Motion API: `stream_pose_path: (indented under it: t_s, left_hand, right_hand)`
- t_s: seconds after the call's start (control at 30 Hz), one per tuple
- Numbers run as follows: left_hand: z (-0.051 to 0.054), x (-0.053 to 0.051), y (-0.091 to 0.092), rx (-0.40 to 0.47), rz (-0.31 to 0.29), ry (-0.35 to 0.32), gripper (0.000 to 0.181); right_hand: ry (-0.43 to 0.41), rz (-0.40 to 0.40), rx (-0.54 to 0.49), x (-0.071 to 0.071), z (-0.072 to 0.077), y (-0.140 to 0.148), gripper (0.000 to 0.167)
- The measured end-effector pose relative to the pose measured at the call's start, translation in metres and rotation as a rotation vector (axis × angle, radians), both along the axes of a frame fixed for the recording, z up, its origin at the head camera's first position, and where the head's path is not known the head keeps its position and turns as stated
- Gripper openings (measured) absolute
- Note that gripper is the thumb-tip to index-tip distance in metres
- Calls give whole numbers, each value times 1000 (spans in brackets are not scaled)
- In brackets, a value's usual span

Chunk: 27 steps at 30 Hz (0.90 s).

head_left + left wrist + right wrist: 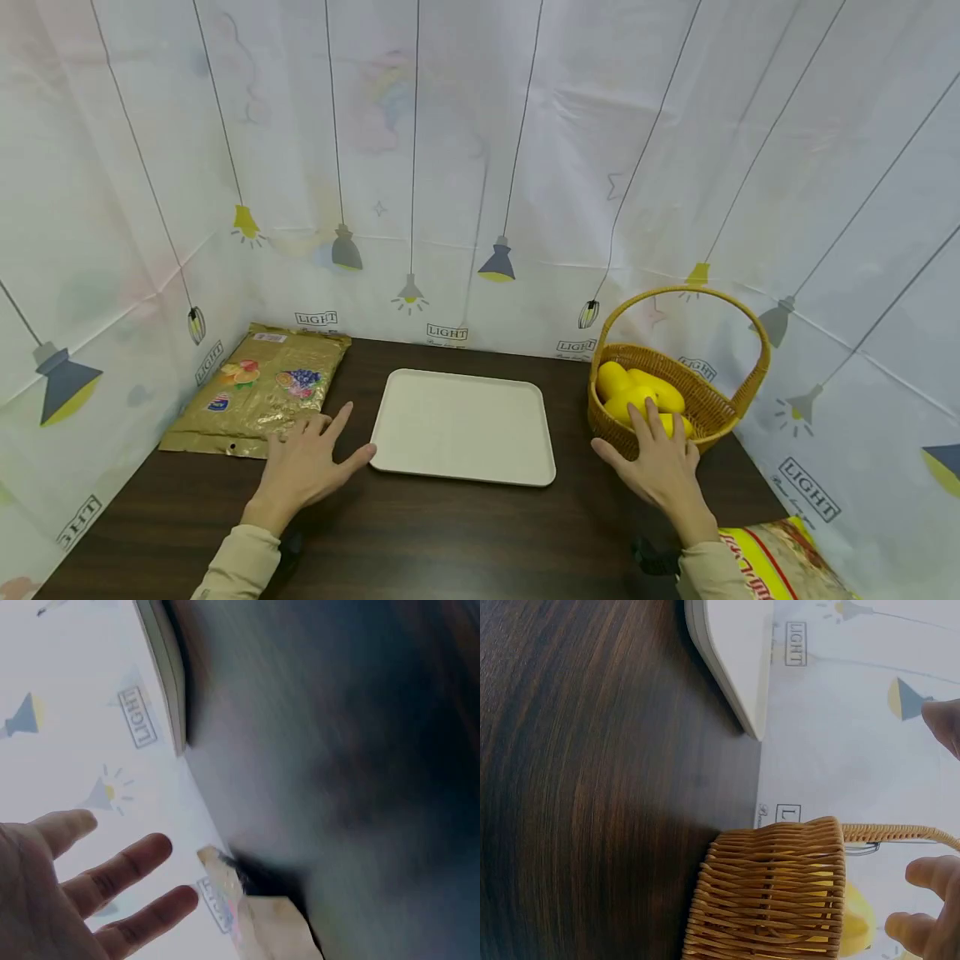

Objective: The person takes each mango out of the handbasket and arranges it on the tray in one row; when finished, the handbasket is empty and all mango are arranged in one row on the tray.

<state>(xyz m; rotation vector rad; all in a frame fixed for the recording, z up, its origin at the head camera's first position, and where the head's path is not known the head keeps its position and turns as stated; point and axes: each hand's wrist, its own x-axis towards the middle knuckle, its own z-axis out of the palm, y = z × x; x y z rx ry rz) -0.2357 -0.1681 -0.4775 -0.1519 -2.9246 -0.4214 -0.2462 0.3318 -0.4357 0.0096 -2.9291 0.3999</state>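
Note:
My left hand (307,467), fingers spread, hovers between a gold foil bag (273,383) and a cream rectangular tray (461,425), holding nothing. Fruit pictures are printed on the bag's front. My right hand (663,475) reaches over the near side of a wicker basket (716,408) with a tall arched handle. Several smooth yellow fruits (613,381), shaped like mangoes, lie in that basket. In the right wrist view, the fingers (934,877) stay apart from both the wicker wall and the yellow fruit (857,919). Spread fingers (124,874) also show in the left wrist view.
Dark wood tabletop (450,533) runs under everything. At the lower right, a yellow and red printed bag (780,558) lies partly behind the right sleeve. White curtains (465,167) with printed lamps enclose the back and sides.

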Motion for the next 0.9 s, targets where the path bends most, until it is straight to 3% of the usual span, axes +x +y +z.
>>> stream_pose_path:
  t_s: [0.2,0.4,0.67,0.9]
  left_hand:
    - [-5,-1,11,50,-37,-95,94]
    - [-11,-12,19,58,-55,-132,105]
    - [-19,-22,26,59,-71,-173,114]
    - [-20,-28,28,80,-81,-220,110]
  right_hand:
    - [47,-26,-7,-1,-1,4,98]
    - [92,-52,-47,-7,0,12,97]
    - [21,-97,-50,-19,-2,29,104]
    - [-24,-112,-36,-31,-2,42,107]
